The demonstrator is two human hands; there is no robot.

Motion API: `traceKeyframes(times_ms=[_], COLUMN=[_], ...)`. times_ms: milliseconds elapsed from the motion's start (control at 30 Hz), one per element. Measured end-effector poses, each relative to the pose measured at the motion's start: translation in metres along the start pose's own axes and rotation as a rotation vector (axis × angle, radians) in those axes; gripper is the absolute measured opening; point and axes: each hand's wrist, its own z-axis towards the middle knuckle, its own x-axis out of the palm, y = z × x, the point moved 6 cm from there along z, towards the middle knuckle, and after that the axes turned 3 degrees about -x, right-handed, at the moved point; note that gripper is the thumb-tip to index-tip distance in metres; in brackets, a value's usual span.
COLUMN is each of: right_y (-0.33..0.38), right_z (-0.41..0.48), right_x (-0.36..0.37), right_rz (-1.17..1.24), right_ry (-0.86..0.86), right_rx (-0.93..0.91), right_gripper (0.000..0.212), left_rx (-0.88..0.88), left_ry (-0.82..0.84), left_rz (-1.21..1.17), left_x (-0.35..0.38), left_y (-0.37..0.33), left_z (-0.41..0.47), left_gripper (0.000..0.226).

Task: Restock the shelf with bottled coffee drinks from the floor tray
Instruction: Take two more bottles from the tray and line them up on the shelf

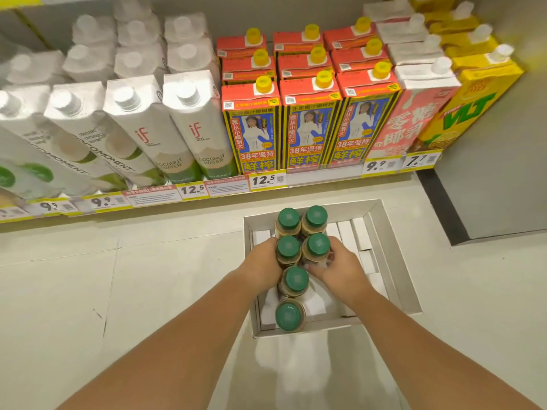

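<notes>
Floor tray (pixel 384 232): hands flank middle bottles (pixel 302 250).

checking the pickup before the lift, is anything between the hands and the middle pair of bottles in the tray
Nothing visible. The left hand and right hand already press against the sides of the middle pair of bottles in the tray. Other bottles stand close behind and in front, not between hands and pair.
</notes>
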Motion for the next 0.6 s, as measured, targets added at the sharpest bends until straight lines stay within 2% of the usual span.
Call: traceKeyframes(times_ms=[133,400,600], right_y=[-0.004,-0.009,-0.012], right_z=[-0.001,-0.002,-0.002], right_x=[-0.004,-0.004,-0.004], right_rz=[0.025,0.049,0.059], right_ry=[-0.04,-0.059,-0.048], right_rx=[0.028,0.001,-0.02], right_gripper=[0.042,0.045,0.043], left_rx=[0.021,0.014,0.049], left_ry=[0.01,-0.036,-0.021], left_rz=[0.043,-0.082,-0.08], left_x=[0.002,0.008,0.013], left_y=[-0.002,0.001,0.003], left_z=[0.003,-0.001,-0.004], left_gripper=[0.043,0.041,0.05])
